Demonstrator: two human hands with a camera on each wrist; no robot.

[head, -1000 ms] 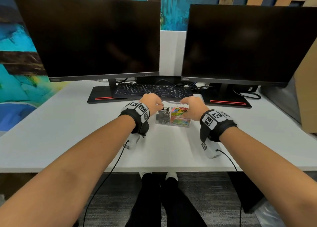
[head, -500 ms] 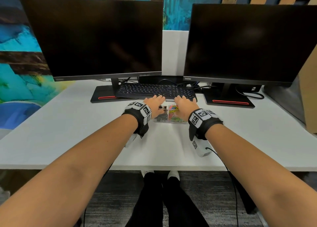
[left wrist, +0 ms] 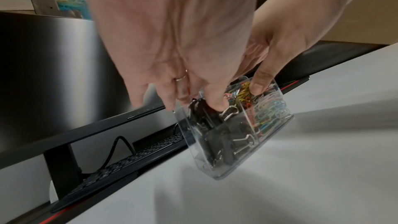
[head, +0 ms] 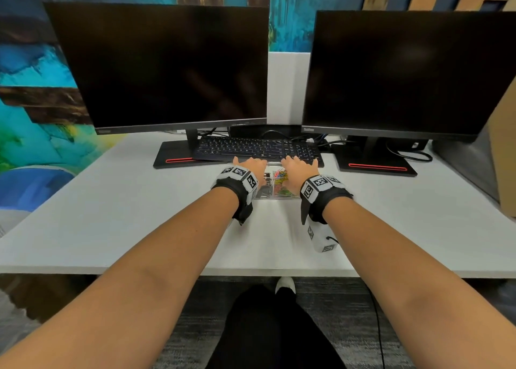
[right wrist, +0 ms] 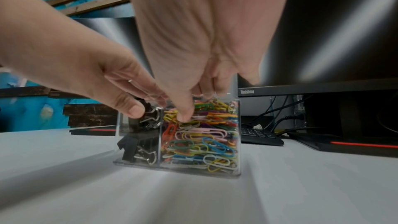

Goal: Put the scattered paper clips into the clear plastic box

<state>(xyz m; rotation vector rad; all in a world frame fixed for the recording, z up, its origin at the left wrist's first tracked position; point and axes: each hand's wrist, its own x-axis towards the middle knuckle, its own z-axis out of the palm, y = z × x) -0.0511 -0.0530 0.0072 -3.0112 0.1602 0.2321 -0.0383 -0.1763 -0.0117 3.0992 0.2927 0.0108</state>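
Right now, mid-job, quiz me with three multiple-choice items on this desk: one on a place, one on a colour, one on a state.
1. Where does the clear plastic box stand?
A. on the white desk in front of the keyboard
B. on a monitor base
C. on the floor

2. What fills the box's compartment under the right hand?
A. only black binder clips
B. paper clips of many colours
C. nothing

3. How is the box's top?
A. taped shut
B. lidded
C. open, with fingers reaching in

Answers: 1 A, the head view shows it on the desk before the keyboard; 2 B, the right wrist view shows mixed colours; 3 C, both thumbs dip inside.
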